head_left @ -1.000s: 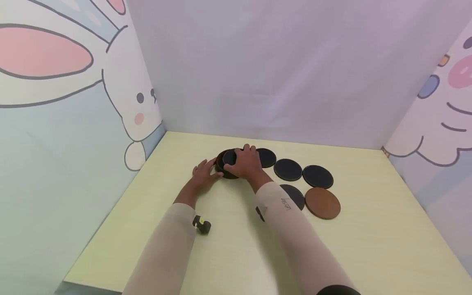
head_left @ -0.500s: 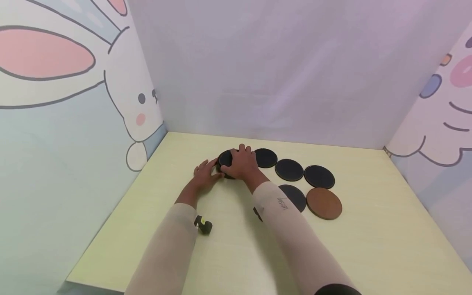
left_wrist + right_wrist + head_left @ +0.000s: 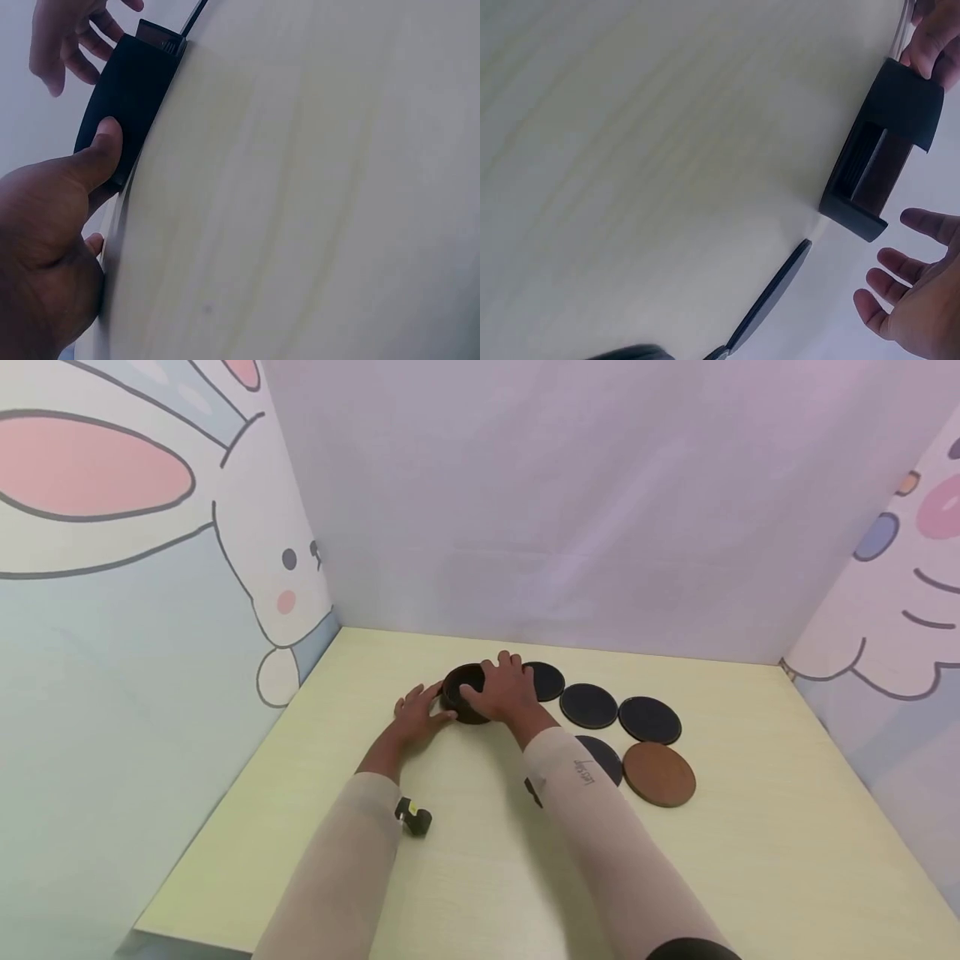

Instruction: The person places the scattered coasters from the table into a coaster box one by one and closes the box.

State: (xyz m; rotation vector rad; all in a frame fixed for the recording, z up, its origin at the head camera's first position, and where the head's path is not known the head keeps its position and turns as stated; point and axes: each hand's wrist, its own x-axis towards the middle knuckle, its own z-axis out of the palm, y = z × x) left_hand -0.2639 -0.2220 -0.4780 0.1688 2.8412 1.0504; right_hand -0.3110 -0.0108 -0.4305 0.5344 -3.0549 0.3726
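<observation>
We see a pale surface (image 3: 465, 877) under all the things. On it, the left hand (image 3: 417, 714) grips a round black holder (image 3: 133, 97) at its side, thumb pressed to the outer wall. The right hand (image 3: 510, 693) has its fingers and thumb spread apart, just beside the holder's notch and clear of its wall. Through that notch we make out a brown inner side (image 3: 883, 172) and, low down, dark layers too dim for us to count. Right of the holder we find a brown disc (image 3: 659, 774) and black discs (image 3: 588, 706), one partly covered by the right sleeve (image 3: 600, 843).
</observation>
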